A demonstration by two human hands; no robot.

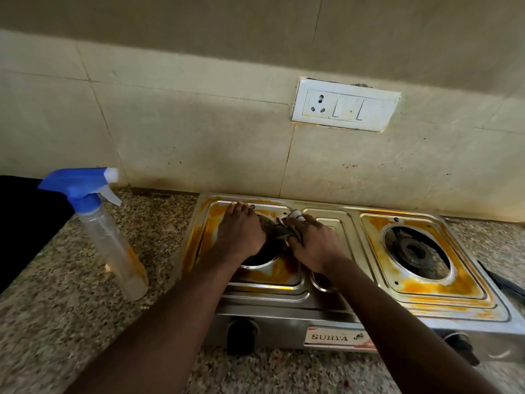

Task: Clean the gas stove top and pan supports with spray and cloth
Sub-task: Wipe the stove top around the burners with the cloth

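Observation:
A steel two-burner gas stove (326, 297) stands on the counter, its top smeared with orange stains around both burners. My left hand (241, 234) lies flat over the left burner opening, fingers straight toward the wall. My right hand (309, 240) grips a dirty crumpled cloth (279, 227) and presses it at the right rim of the same burner. The right burner (416, 250) is uncovered, with no pan support on it. A clear spray bottle (110, 237) with a blue trigger head stands on the counter left of the stove. No pan supports are in view.
Speckled granite counter (71, 322) stretches left and in front of the stove. A stained tiled wall rises just behind it, bearing a white socket and switch plate (345, 108). Two black knobs (241, 334) sit on the stove front. A dark object (25, 223) lies at far left.

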